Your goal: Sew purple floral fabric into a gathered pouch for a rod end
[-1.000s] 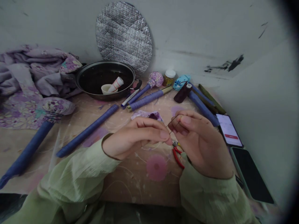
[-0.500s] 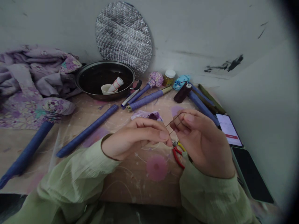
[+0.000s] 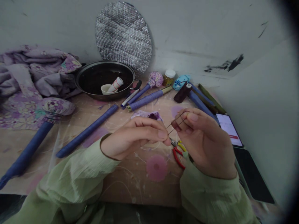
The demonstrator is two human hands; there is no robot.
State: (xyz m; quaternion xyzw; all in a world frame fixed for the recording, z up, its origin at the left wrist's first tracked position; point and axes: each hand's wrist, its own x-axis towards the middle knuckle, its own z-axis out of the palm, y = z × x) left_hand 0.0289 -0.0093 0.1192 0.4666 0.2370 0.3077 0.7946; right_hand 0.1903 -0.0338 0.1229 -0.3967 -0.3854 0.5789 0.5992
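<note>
Thread [image 3: 175, 120], dark and thin, runs in two strands between the left hand [image 3: 140, 132] and the right hand [image 3: 205, 137] above the worktop [image 3: 121, 183], each hand closed in a narrow pinch on it, so the step under way looks like holding it taut, and the next move seems to call for a light, even grip that keeps the strands apart. Beyond them, a black pan [image 3: 93, 76] holds a small cream cup [image 3: 105, 89] with a white, red-banded roll [image 3: 117, 83] leaning in it, while a white-lidded jar [image 3: 168, 80] stands capped nearby, its contents too dim to make out
</note>
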